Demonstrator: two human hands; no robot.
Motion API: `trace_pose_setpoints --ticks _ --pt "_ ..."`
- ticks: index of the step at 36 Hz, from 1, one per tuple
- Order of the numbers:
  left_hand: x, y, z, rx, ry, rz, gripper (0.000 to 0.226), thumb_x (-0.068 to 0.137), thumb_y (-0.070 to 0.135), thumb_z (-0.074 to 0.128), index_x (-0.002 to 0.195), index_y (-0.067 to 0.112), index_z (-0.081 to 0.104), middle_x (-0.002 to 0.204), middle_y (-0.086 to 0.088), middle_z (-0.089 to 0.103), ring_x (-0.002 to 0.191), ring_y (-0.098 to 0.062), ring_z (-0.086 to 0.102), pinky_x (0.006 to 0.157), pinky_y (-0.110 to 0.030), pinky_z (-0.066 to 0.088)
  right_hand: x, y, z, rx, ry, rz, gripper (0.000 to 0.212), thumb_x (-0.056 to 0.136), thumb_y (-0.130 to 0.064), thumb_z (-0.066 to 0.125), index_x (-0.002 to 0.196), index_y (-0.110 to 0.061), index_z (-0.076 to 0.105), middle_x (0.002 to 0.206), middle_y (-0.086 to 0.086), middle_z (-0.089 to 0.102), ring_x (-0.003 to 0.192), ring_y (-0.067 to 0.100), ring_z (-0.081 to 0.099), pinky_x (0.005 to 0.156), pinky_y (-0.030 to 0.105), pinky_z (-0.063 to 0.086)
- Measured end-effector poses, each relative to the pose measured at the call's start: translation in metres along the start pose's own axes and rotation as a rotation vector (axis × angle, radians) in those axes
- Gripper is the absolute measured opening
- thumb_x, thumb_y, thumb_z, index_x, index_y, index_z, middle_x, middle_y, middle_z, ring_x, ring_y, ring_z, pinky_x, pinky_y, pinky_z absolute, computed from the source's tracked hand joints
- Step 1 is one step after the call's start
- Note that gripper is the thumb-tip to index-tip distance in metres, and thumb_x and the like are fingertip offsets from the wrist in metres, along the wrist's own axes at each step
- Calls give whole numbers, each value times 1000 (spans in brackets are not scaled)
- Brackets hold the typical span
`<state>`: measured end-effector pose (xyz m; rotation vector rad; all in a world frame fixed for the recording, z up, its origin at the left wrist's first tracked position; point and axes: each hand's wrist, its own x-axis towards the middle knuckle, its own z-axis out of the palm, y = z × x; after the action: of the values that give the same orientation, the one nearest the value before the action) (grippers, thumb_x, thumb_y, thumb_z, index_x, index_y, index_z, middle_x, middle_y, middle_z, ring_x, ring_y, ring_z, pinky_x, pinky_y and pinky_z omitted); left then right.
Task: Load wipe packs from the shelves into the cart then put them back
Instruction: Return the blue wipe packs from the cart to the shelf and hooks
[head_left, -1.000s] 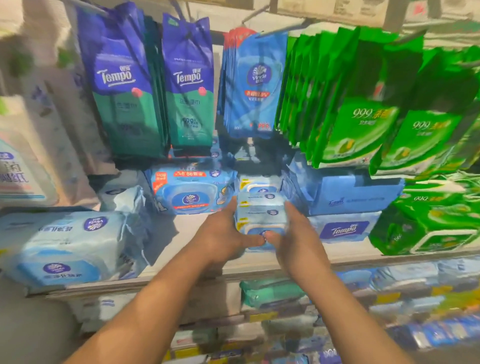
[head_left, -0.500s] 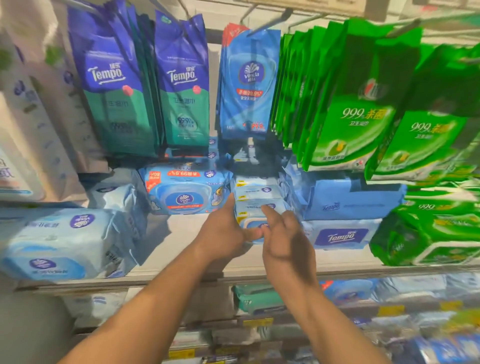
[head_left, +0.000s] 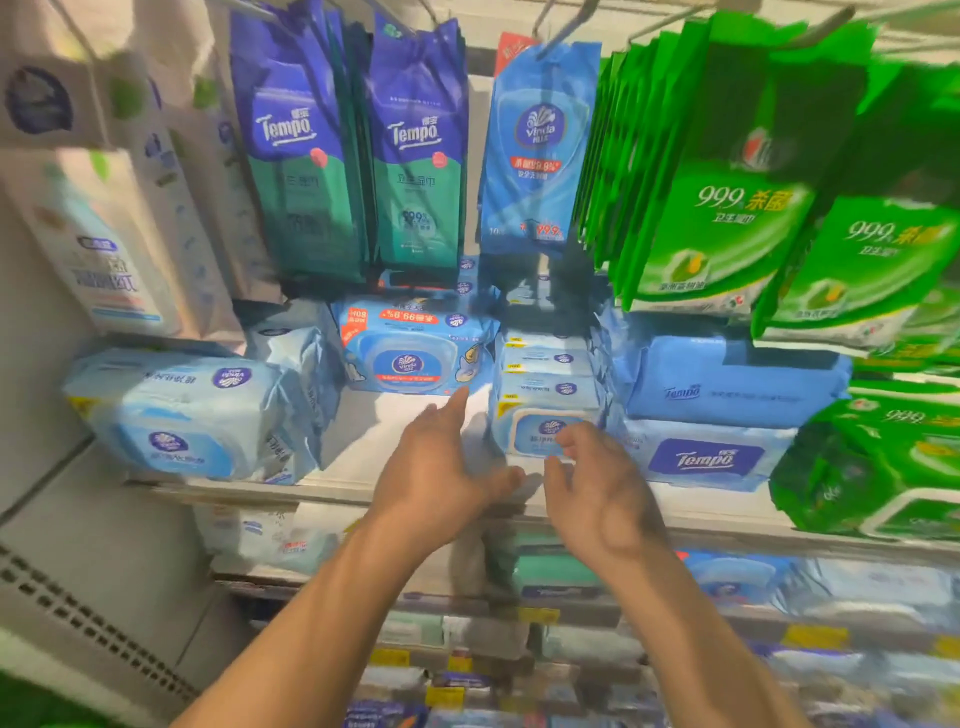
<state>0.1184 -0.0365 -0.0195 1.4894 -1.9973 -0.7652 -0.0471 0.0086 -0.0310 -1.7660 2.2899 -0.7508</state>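
Head view showed the left hand (head_left: 441, 483) and right hand (head_left: 597, 488) both released and empty just before the stacked Vinda wipe packs (head_left: 545, 410) on the shelf (head_left: 405, 431), a narrow stack that a careless brush could probably topple.

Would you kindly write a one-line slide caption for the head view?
Both hands, left hand and right hand, hover open before the stacked light-blue wipe packs on the shelf.
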Motion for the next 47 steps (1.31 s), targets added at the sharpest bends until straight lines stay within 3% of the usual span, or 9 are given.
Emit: trace_pose_setpoints --ticks 3,7,12,14,18,21,25,29,47 --pt "-28 -1 -7 57 94 10 104 79 51 79 161 24 21 164 0 32 155 -18 13 121 -32 21 -8 -9 -9 -150 -192 -12 38 101 -35 47 134 -16 51 133 9 59 124 28 56 103 37 46" --pt "-64 -12 -18 200 219 61 96 80 55 76 157 18 30 159 1 39 149 -13 14 123 -28 10 -26 -25 -12 -216 -236 -138 43 100 -37 46 135 -13 51 134 13 58 123 31 56 104 39 45" --pt "-114 -40 -34 330 293 -51 99 77 68 63 157 20 29 156 -2 41 148 -19 17 123 -26 1 -47 -52 11 -236 -288 -314 60 93 -56 42 137 -15 49 141 8 52 134 28 46 112 44 36" --pt "-134 -52 -40 344 302 -133 101 76 69 60 158 19 28 159 -3 37 150 -22 16 123 -28 1 -57 -66 21 -226 -310 -370 72 89 -64 34 140 -15 48 145 7 51 137 29 43 115 46 33" --pt "-174 -78 -58 358 317 -296 112 74 80 51 162 21 17 167 1 21 156 -26 3 128 -39 5 -81 -96 39 -257 -347 -508 67 90 -59 38 139 -14 47 146 9 47 137 30 39 114 50 34" --pt "-205 -91 -75 318 370 -393 114 72 83 54 162 23 16 168 1 20 156 -23 3 126 -35 3 -100 -125 52 -272 -425 -565 76 89 -59 36 150 -13 35 158 11 33 148 29 26 122 50 24" --pt "-249 -107 -103 441 545 -397 96 81 69 61 156 21 25 158 -3 40 147 -19 16 122 -34 23 -131 -166 69 -291 -406 -649 85 82 -65 30 147 -10 38 155 13 38 147 32 28 119 50 27" --pt "-302 -142 -132 252 438 -615 109 80 76 60 163 27 9 170 6 11 157 -18 -4 126 -36 5 -169 -209 93 -251 -477 -715 80 92 -60 43 154 -11 29 164 9 24 154 26 14 125 49 16" --pt "-540 -298 -268 35 608 -935 105 85 69 64 163 27 8 170 7 7 156 -13 4 125 -37 14 -371 -427 195 -287 -710 -966 77 96 -56 53 154 -10 33 160 13 33 149 32 29 123 48 20"
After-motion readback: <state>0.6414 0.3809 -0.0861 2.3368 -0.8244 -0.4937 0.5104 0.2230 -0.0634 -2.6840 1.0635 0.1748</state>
